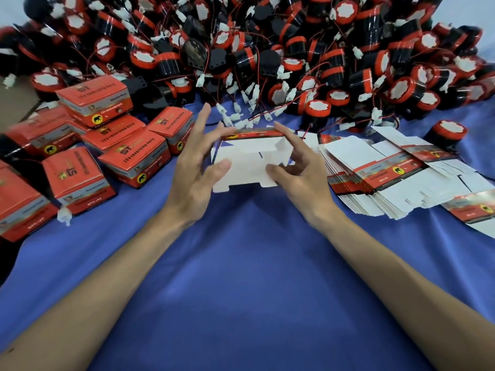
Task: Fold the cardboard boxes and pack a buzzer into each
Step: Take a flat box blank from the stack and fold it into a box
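Left grip (197,175) and right grip (300,175) both pinch a half-folded cardboard box (247,160) (white flaps showing) above the blue counter (241,263).

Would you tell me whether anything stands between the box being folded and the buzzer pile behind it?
Nothing solid: the left hand and right hand hold the box; only white connectors trail over the blue cloth before the buzzer pile.
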Action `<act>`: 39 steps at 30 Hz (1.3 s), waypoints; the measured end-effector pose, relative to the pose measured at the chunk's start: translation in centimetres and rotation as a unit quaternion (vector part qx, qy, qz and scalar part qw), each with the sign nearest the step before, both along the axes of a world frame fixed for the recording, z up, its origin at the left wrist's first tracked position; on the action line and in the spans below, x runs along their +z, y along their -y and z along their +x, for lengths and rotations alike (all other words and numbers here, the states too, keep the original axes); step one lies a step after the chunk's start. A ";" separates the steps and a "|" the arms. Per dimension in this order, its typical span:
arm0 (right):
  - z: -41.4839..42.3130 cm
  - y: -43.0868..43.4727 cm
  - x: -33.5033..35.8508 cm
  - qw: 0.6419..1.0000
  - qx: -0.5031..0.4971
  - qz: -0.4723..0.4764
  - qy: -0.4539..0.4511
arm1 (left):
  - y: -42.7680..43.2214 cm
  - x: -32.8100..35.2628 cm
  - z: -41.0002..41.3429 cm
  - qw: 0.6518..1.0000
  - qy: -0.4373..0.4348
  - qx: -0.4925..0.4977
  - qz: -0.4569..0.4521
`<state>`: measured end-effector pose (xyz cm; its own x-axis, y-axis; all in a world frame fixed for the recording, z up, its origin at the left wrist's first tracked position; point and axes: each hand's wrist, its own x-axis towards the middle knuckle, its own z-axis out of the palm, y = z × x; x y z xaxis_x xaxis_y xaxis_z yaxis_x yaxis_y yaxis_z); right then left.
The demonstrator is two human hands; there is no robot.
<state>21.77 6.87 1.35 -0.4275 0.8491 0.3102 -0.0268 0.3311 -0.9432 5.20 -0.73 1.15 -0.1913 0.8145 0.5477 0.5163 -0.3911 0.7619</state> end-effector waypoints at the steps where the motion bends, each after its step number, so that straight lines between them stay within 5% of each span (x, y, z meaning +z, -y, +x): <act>1: 0.1 0.0 0.1 0.999 0.013 -0.016 -0.025 | 0.1 0.0 0.0 0.999 -0.023 -0.025 0.004; 6: 0.1 0.0 0.5 0.987 0.047 -0.104 -0.117 | 0.3 0.1 0.4 0.993 -0.089 -0.072 0.002; 12: 0.4 -0.6 0.3 0.978 0.077 -0.152 -0.123 | 0.2 0.0 0.3 0.989 -0.125 -0.061 0.049; 24: 0.8 -0.4 -0.4 0.972 0.188 -0.089 -0.107 | -0.2 0.1 0.6 0.997 0.021 0.052 0.058; 39: -0.3 1.1 -0.1 0.996 -0.015 0.089 0.022 | -0.5 -0.3 0.6 0.991 -0.052 0.077 0.092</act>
<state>21.49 5.79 1.29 -0.4192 0.7955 0.4376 0.0263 0.4924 -0.8700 5.79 -0.19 0.85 -0.2399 0.6646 0.7077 0.6523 -0.4295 0.6245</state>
